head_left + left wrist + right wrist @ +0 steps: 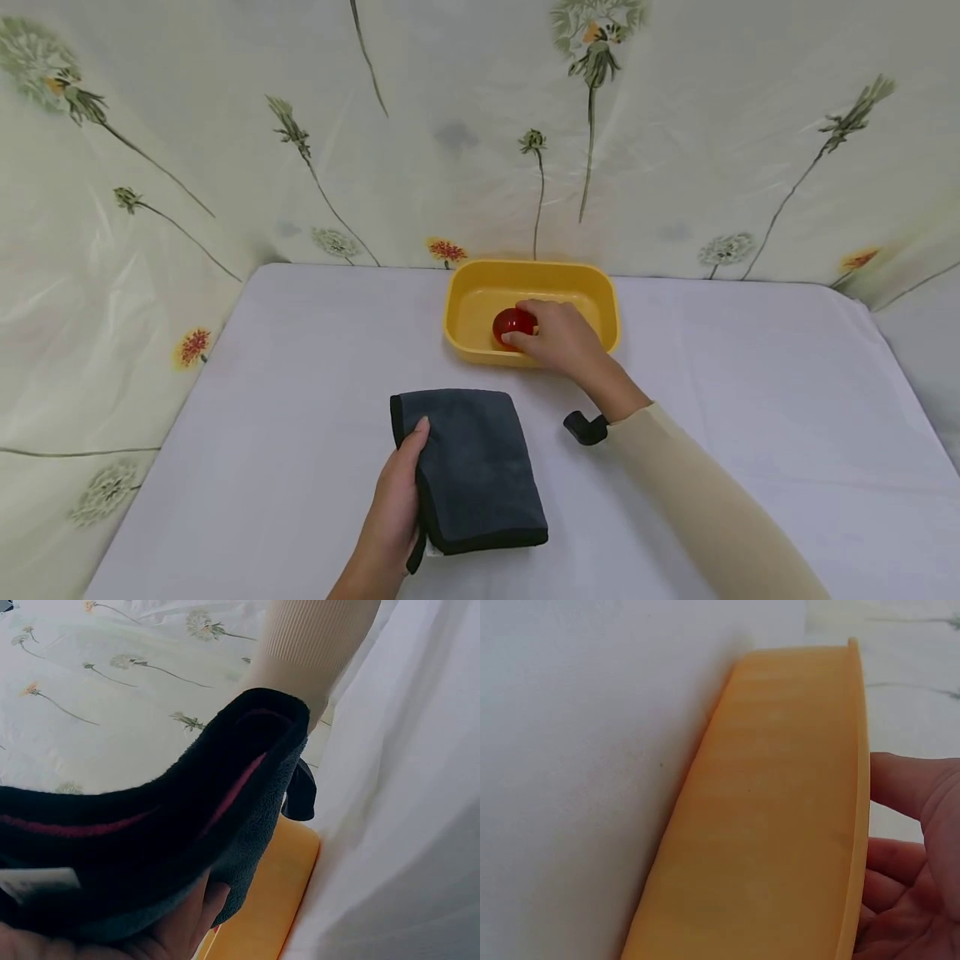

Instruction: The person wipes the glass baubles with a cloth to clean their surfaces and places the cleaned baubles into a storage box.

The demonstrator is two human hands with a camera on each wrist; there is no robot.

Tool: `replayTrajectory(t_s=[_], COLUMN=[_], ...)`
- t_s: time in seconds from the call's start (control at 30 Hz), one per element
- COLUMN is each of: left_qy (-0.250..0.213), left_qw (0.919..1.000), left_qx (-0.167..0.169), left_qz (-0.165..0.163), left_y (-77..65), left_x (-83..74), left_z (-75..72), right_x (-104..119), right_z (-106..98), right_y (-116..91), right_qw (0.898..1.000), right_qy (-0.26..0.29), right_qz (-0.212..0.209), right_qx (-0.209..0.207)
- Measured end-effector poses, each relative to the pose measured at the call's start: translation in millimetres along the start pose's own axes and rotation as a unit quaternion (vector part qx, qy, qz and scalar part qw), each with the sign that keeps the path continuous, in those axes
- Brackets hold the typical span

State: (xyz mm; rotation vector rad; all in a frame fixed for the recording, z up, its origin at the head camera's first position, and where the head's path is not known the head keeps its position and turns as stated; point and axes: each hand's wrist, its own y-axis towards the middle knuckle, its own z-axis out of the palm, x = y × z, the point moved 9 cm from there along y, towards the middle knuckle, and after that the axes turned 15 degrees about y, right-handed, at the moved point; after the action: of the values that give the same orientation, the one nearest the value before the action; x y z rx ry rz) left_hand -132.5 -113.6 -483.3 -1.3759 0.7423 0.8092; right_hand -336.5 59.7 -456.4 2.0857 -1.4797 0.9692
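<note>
My left hand [393,496] grips a folded dark grey towel [476,467] with black edging, its thumb lying on top along the left edge. The left wrist view looks into the folds of the towel [247,787], where a white label [41,885] and pinkish-red strips show. Farther off, my right hand [558,335] reaches into a yellow basin [453,325] and holds a shiny red ball [510,323] between thumb and fingers. In the right wrist view the basin's side wall [757,802] hides the ball and part of the right hand [922,877].
A white cloth covers the table [315,358]. Behind the basin rises a pale curtain [465,133] printed with dandelions, which also runs down the left side. A black strap piece [585,428] sticks out at the right wrist, beside a beige sleeve [697,492].
</note>
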Motion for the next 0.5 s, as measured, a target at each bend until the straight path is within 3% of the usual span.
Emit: replayTrajectory(t_s=[0.27,0.5], left_qy=[-0.005,-0.006], left_qw=[1.0,0.9999], left_qx=[0.003,0.006], left_qz=[0.005,0.006], left_y=[-0.1,-0.3], left_x=[-1.1,-1.1], left_z=[-0.5,-1.9], right_x=[4.4,0.8], right_z=[4.2,4.9], right_y=[4.3,6.2], right_qw=[0.999,0.999], right_qy=[-0.024,-0.011], right_qz=[0.007,0.028], right_qx=[0.027,0.039])
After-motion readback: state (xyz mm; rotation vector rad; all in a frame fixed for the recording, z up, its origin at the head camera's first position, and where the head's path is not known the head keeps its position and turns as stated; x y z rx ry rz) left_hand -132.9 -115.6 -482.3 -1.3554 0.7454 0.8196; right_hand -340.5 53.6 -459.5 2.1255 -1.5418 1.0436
